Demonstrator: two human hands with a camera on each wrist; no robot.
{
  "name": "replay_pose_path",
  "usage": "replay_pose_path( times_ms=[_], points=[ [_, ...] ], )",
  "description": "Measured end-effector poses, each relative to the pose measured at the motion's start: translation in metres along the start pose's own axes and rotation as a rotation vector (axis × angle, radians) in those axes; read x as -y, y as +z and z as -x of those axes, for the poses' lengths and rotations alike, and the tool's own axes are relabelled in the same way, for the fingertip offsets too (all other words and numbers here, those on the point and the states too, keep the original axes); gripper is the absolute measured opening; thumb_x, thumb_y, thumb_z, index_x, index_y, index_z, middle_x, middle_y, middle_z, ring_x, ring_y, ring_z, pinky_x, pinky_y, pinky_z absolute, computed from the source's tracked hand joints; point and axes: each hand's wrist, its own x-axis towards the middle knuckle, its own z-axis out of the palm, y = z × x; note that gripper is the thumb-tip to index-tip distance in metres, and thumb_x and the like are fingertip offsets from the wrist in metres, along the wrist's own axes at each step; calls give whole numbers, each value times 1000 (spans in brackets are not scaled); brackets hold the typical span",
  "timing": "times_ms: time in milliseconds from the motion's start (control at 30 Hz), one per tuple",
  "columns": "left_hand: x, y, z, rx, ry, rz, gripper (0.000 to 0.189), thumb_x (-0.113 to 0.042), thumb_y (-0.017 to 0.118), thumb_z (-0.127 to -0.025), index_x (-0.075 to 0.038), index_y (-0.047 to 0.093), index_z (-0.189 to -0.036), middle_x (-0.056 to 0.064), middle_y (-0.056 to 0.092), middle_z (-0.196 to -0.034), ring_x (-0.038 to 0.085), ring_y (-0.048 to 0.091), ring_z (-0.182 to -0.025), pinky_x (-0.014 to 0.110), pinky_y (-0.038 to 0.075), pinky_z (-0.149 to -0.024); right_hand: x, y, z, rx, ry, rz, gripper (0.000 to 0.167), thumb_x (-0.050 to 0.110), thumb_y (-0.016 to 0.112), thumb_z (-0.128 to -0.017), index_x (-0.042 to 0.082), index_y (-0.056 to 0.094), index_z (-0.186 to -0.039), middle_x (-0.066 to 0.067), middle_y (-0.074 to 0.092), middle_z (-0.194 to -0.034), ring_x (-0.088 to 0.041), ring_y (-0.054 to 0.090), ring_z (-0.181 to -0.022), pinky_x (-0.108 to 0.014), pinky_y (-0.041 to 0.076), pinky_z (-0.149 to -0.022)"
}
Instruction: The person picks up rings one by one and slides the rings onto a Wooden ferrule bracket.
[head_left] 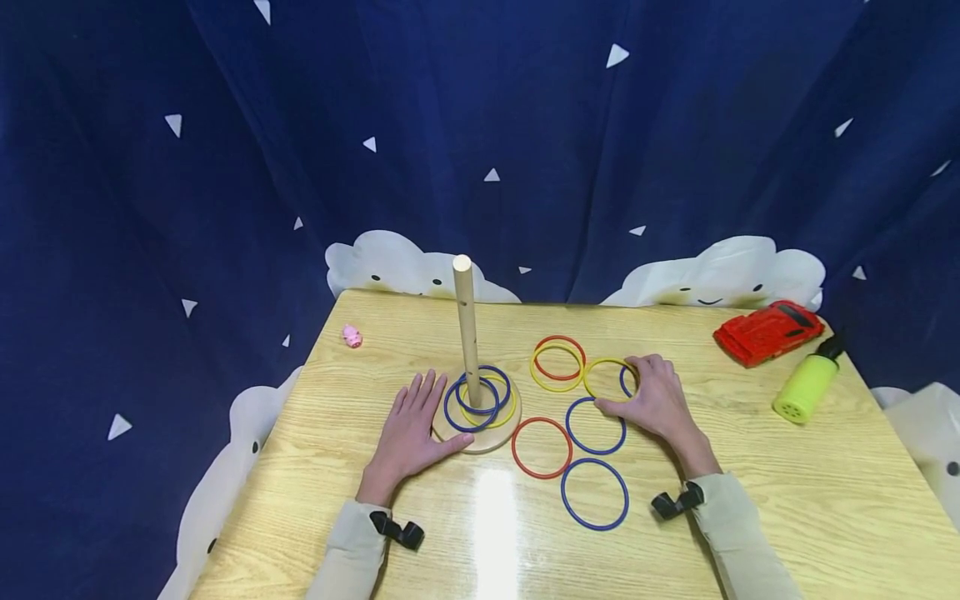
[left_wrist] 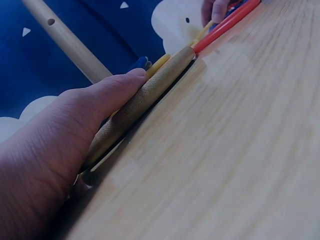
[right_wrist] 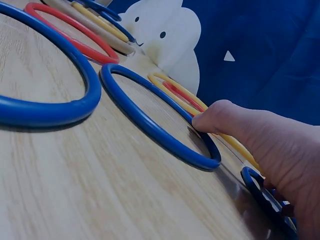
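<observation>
Left hand (head_left: 415,434), fingers straight, touches wooden base (head_left: 489,442); right hand (head_left: 660,402) pinches yellow ring (head_left: 586,382), partly hiding rightmost blue ring (head_left: 622,382).

1. Between the left hand (head_left: 408,433) and the right hand (head_left: 656,398), the way is blocked by a tall pale wooden post (head_left: 468,333).
2. Free room is left on the wood-grained tabletop (head_left: 712,396) between the right hand and the red toy car (head_left: 768,333).
3. Above the frontmost thin blue ring (head_left: 563,487), passage is unobstructed.
</observation>
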Motion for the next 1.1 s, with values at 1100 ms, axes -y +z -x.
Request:
replay_pose_path(
  times_ms=[1100],
  points=[
    [2,3,0,-12,5,-13,118,-87,56,-83,-18,16,-169,10,16,-175,31,9,-162,51,10,-130,25,-26,-4,-66,-80,-53,100,56,95,-66,-3,57,-138,-21,55,-121,-41,44,-114,-53,38,-91]
  ],
)
